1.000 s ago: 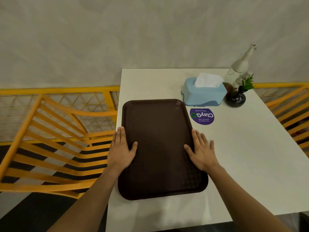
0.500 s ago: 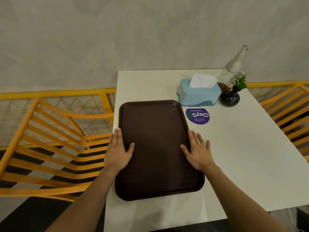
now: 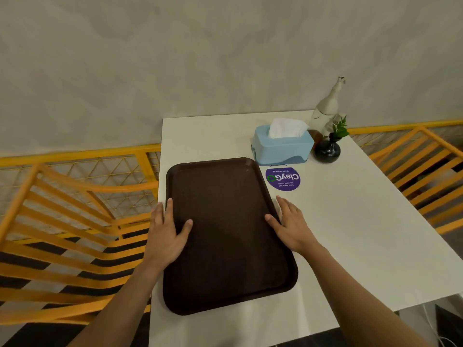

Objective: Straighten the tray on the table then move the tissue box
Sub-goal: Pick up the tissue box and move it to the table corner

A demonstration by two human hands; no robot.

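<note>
A dark brown tray lies flat on the white table, along its left side. My left hand grips the tray's left rim, thumb on the tray's inside. My right hand holds the right rim the same way, fingers on the table beside it. A light blue tissue box, with a white tissue sticking out of its top, stands just beyond the tray's far right corner.
A purple round sticker lies flat in front of the tissue box. A black vase with a green sprig and a pale bottle stand at the far right. Yellow chairs flank the table on both sides.
The view has shifted, so the table sits further left in frame. Both hands stay on the tray's side rims; the tray's turn relative to the table is slight.
</note>
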